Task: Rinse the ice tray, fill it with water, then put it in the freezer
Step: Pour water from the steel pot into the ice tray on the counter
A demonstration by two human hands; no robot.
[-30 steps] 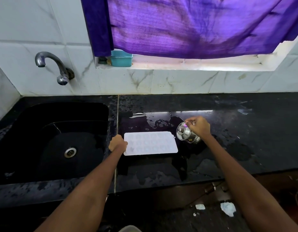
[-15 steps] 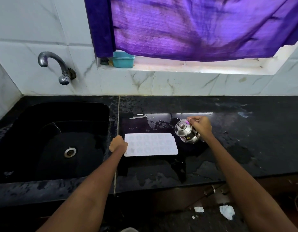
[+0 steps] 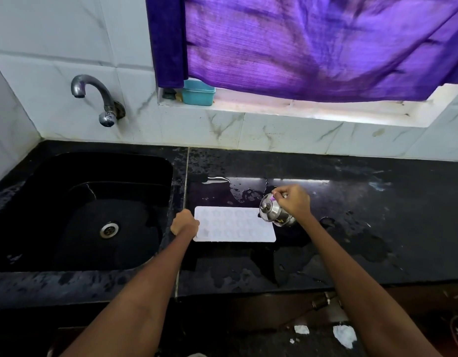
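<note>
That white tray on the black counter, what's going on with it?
A person is filling the white ice tray on the wet black counter right of the sink. The left hand steadies the tray's left edge. The right hand tips a small steel pot over the tray's right end. The tap is not running.

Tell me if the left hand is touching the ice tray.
Touching. In the head view, the left hand closes on the left edge of the white ice tray, with no gap visible between them.
</note>
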